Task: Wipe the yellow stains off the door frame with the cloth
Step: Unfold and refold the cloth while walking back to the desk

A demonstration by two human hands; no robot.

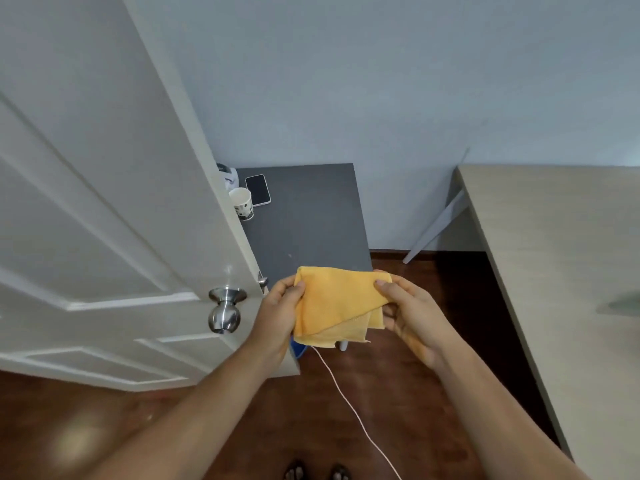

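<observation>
A folded yellow-orange cloth (pixel 337 303) is held in front of me at waist height. My left hand (pixel 277 313) pinches its left edge, and my right hand (pixel 412 313) grips its right corner with the thumb on top. A white panelled door (pixel 104 202) stands open on the left, its edge (pixel 221 188) facing me and a steel knob (pixel 224 311) just left of my left hand. No yellow stains or door frame are visible in this view.
A dark grey side table (pixel 311 220) behind the door edge holds a phone (pixel 258 189) and a paper cup (pixel 242 203). A light wooden desk (pixel 561 271) fills the right. A thin white cord (pixel 349 407) trails across the dark wooden floor (pixel 398 393).
</observation>
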